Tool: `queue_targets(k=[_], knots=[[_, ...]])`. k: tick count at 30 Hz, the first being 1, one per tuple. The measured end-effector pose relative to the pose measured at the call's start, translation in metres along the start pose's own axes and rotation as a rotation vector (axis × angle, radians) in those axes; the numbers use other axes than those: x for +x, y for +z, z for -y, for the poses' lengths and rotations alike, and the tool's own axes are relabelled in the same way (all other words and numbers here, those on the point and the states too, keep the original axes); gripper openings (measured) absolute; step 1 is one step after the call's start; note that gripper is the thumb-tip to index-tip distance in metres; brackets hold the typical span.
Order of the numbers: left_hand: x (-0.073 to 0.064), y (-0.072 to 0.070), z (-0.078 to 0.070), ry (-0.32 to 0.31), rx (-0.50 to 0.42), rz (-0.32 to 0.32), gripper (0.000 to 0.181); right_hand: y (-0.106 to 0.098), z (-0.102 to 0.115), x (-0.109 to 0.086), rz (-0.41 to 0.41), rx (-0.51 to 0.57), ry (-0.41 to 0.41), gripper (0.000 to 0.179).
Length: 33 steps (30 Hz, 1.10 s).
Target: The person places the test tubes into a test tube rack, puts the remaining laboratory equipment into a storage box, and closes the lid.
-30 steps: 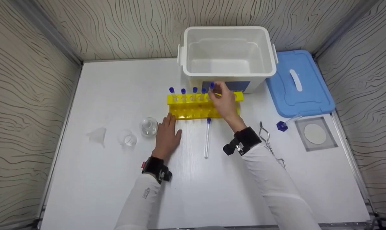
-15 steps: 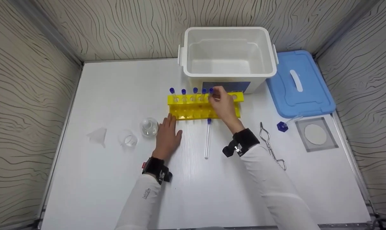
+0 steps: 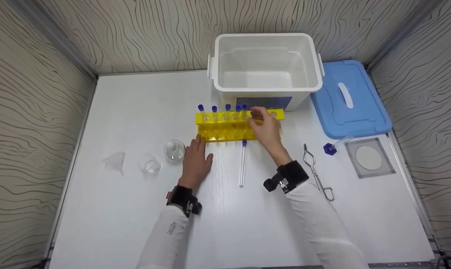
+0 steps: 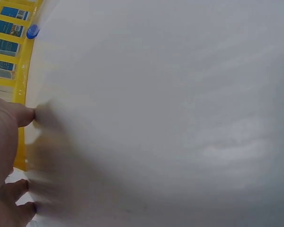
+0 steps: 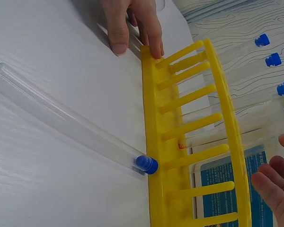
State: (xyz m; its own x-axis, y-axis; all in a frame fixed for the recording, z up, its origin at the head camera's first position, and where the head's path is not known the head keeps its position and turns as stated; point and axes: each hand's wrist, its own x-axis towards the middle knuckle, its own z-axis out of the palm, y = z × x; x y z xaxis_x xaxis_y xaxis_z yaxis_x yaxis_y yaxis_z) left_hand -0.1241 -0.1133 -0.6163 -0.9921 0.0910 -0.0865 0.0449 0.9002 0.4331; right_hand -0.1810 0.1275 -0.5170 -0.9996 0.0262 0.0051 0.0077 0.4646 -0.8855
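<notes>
Our right hand (image 3: 266, 127) hovers over the right part of the yellow rack (image 3: 225, 131), fingers loosely curled and holding nothing, just beside the fifth blue-capped tube (image 3: 244, 110) standing in the rack. Our left hand (image 3: 195, 158) lies flat on the white table (image 3: 136, 209), fingertips touching the rack's left front corner. Outward, a loose capped tube (image 3: 242, 162) lies between the hands, its cap against the rack's base, with a white bin (image 3: 266, 63) behind.

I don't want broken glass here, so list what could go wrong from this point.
1. The loose test tube lies on the table between both arms; a sleeve could roll it.
2. The right hand works beside five capped tubes in the yellow rack; a bump could tip them.
3. The left hand only rests against the rack, so it may slide.
</notes>
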Motion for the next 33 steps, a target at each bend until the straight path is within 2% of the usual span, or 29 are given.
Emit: queue_targets(k=[6, 12, 22, 28, 33], knots=[[-0.001, -0.002, -0.001, -0.021, -0.006, 0.019, 0.069, -0.006, 0.000, -0.013, -0.028, 0.004, -0.057, 0.035], [-0.003, -0.005, -0.003, -0.034, -0.024, 0.026, 0.068, -0.008, -0.001, -0.027, -0.035, -0.058, -0.078, 0.036], [-0.001, -0.004, -0.003, -0.022, -0.021, 0.014, 0.068, 0.008, -0.020, -0.048, 0.041, -0.235, 0.029, 0.042], [-0.001, -0.003, -0.002, -0.030, -0.013, 0.021, 0.068, 0.022, -0.033, -0.053, 0.092, -0.331, 0.095, 0.044], [-0.002, -0.003, -0.003, -0.017, -0.024, 0.012, 0.068, 0.031, -0.039, -0.054, 0.102, -0.386, 0.125, 0.044]])
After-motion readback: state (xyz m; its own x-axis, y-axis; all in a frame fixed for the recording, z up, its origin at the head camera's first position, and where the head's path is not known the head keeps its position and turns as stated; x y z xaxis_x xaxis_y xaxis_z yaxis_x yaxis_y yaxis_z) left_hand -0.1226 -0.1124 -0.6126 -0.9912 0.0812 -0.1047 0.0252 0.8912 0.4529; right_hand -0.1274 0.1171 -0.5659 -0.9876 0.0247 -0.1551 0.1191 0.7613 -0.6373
